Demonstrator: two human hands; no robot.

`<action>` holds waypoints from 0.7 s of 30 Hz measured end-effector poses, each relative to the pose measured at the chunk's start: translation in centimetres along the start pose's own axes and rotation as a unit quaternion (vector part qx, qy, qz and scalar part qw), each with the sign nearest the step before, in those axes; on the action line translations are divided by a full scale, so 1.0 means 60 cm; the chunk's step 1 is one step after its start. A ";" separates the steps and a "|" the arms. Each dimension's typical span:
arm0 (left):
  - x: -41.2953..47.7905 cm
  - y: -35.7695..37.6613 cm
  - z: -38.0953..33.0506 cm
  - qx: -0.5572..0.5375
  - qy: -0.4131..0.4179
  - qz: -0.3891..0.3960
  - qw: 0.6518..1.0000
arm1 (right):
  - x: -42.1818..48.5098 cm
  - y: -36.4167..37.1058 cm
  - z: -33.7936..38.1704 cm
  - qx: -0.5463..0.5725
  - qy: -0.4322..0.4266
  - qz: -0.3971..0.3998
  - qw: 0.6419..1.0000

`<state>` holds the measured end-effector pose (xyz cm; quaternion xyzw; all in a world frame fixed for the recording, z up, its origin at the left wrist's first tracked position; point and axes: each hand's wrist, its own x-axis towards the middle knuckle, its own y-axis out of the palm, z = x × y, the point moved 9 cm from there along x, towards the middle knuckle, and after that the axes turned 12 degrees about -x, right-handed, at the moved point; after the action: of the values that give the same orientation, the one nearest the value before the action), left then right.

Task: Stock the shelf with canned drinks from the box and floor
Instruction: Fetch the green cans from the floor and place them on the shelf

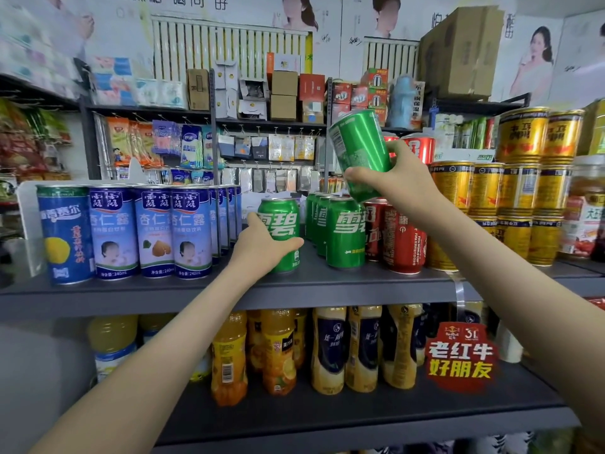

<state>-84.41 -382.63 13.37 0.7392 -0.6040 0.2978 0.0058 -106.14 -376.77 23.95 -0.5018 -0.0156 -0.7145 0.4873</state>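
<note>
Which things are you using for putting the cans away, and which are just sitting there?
Job: left hand on green can; right hand holding tilted green can; green row; shelf.
Not used: red cans, gold cans, blue cans, bottles.

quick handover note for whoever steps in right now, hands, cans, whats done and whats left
Left hand: gripping an upright green can standing on the grey shelf, left of the green can row.
Right hand: holding a second green can, tilted, in the air above that row and the red cans.
Done: several green cans shelved.
Left: seat both cans. Box and floor are out of view.
</note>
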 end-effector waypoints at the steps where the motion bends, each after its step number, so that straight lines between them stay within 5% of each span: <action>1: -0.001 -0.005 0.000 0.003 0.005 -0.010 1.000 | -0.002 0.000 -0.001 0.003 0.004 0.009 1.000; 21: -0.028 -0.048 0.003 0.021 0.027 -0.057 0.998 | 0.015 0.032 0.094 -0.236 -0.120 0.115 0.957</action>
<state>-81.89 -380.42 13.51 0.7641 -0.5543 0.3292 0.0231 -100.82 -375.48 26.52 -0.6832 0.1529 -0.5712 0.4286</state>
